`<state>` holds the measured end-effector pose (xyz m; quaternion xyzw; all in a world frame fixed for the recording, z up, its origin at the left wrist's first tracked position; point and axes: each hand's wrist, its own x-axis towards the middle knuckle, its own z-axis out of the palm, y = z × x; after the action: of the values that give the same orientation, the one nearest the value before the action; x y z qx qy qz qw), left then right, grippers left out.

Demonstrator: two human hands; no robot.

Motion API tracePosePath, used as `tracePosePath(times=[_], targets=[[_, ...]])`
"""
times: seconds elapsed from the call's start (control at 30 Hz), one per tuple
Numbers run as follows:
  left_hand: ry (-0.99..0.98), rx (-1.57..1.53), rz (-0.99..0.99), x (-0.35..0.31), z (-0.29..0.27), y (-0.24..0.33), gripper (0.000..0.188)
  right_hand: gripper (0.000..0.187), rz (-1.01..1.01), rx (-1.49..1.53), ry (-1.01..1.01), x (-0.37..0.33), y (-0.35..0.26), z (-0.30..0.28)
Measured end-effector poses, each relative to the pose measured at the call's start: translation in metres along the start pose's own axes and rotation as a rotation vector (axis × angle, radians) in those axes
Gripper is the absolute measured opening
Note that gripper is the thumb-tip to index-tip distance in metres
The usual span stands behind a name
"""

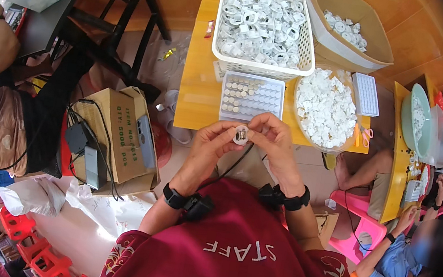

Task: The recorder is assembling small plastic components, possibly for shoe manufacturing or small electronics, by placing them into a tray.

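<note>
My left hand and my right hand meet just in front of the small wooden table, and both pinch one small round white part between their fingertips. Its face shows a dark centre. Right behind the hands lies a clear compartment tray with rows of small round pieces in its left half. Further back stands a white plastic basket heaped with white ring-shaped parts. A clear round bowl full of small white pieces sits to the right of the tray.
A cardboard box with a few white parts stands at the back right, and a white grid tray and scissors lie beside the bowl. One person sits at the left, another at a yellow table on the right. An open carton stands left.
</note>
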<state>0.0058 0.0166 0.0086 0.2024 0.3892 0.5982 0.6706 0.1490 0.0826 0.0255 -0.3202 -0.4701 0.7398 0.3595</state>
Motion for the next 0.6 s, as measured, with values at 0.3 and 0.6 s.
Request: tracePosePath(times=[0.3, 0.6], targets=[[0.009, 0.105, -0.012, -0.001, 0.005, 0.001, 0.021, 0.013, -0.068, -0.166, 0.122, -0.003, 0.013, 0.007], [-0.043, -0.047, -0.027, 0.004, 0.009, -0.002, 0.021, 0.007, -0.357, -0.649, 0.435, -0.008, -0.011, -0.030]])
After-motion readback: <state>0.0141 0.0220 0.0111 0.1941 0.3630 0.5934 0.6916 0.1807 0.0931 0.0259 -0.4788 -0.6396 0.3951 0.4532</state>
